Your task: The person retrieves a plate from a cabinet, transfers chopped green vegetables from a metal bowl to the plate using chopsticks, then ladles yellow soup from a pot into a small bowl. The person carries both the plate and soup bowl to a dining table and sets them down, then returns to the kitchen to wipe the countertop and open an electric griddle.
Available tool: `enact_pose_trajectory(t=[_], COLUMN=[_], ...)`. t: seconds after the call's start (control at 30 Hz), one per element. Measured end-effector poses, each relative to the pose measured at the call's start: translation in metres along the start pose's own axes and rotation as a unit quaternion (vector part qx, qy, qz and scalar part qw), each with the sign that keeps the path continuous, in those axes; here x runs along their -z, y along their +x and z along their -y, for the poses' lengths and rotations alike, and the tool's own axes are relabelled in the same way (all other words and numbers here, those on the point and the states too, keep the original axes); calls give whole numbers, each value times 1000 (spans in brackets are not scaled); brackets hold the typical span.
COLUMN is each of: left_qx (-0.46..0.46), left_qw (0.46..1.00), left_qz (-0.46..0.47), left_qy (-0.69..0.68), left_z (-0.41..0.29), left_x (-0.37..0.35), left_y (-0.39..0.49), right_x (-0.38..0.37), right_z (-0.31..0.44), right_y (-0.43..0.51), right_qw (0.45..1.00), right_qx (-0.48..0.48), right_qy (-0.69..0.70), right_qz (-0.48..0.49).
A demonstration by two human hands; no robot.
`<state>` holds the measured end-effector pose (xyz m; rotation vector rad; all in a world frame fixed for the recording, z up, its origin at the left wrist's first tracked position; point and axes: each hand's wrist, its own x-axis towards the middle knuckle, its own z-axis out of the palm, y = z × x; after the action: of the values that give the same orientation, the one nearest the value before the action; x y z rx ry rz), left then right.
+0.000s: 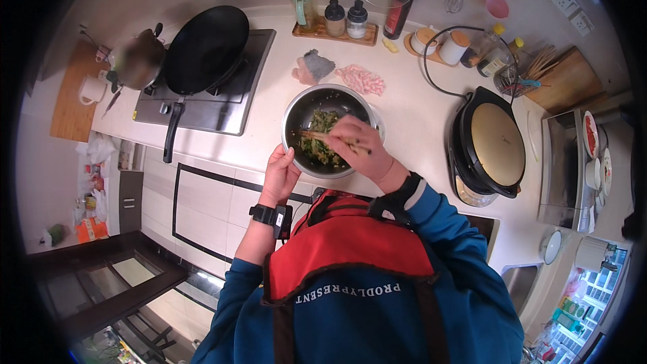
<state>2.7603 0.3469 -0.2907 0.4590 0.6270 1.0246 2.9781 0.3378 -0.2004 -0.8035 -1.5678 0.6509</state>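
Observation:
A stainless steel mixing bowl (373, 111) stands near the counter's front edge, holding a chopped green and pale food mixture (323, 122). My left hand (281, 171) grips its near left rim, thumb on top. Above the bowl's right side, my right hand (356, 147) is closed around wooden chopsticks (314, 135), whose tips reach over the mixture. Behind the bowl lie a grey and pink cloth (314, 66) and a pink and white patterned cloth (361, 80).
A black wok (207, 50) sits on the gas stove (247, 96) at left, its handle over the front edge. A round electric griddle (498, 144) stands at right, its cable looping behind. Along the wall are a wooden tray (336, 34) with jars, bottles (397, 17) and a wooden cutting board (568, 83).

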Motion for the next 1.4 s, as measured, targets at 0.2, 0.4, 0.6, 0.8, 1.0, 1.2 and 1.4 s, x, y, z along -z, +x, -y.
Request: enact_pose_trajectory(t=[0.2, 0.4, 0.6, 0.8, 1.0, 1.2, 1.4], left_qx=[-42, -65, -73, -73, -75, -83, -78], left_qw=[997, 994, 993, 991, 990, 988, 987], left_qz=[-42, -50, -65, -92, -104, -113, -126], left_qy=[56, 69, 61, 62, 59, 70, 66], left_z=[-8, -13, -17, -19, -21, -23, -26], left_x=[-3, -14, -23, -24, -23, -21, -17], left_y=[-6, -11, -18, -23, -28, -31, -36], right_x=[51, 57, 52, 65, 53, 31, 39], right_z=[0, -3, -10, 9, 8, -8, -11], right_y=[-4, -8, -15, 1, 4, -2, 3], right_qw=[953, 931, 927, 946, 926, 899, 913], right_qx=[-274, -322, -268, -194, -317, -361, -291], right_qy=[127, 169, 222, 214, 194, 233, 247], right_qz=[-18, -35, -138, -149, -72, -89, -142])
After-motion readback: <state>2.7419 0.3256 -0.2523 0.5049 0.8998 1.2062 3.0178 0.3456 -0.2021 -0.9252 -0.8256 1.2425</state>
